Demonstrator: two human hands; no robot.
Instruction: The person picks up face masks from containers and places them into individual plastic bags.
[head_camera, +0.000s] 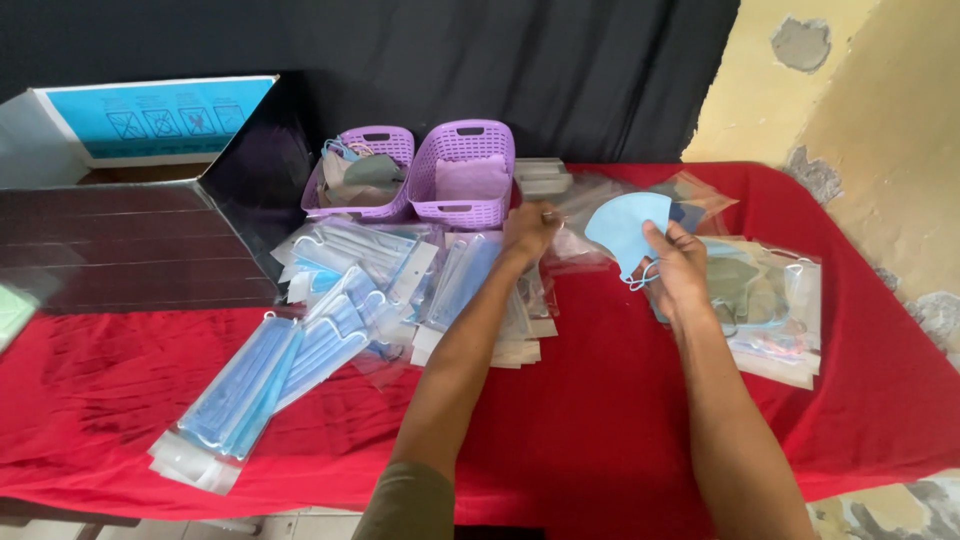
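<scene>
Hands over a red-clothed table (600, 420) — right hand (678, 265) pinching a light blue folded mask (625, 225), left hand (530, 228) closed on a clear packet (575, 240) beside the purple baskets (462, 175) — mid-packing, apparently; next calls for opening that packet

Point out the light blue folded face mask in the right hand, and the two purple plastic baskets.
Light blue folded face mask (622, 228), head view: middle of its panel.
Left purple plastic basket (385, 142), head view: back rim.
Right purple plastic basket (462, 210), head view: front wall.
</scene>
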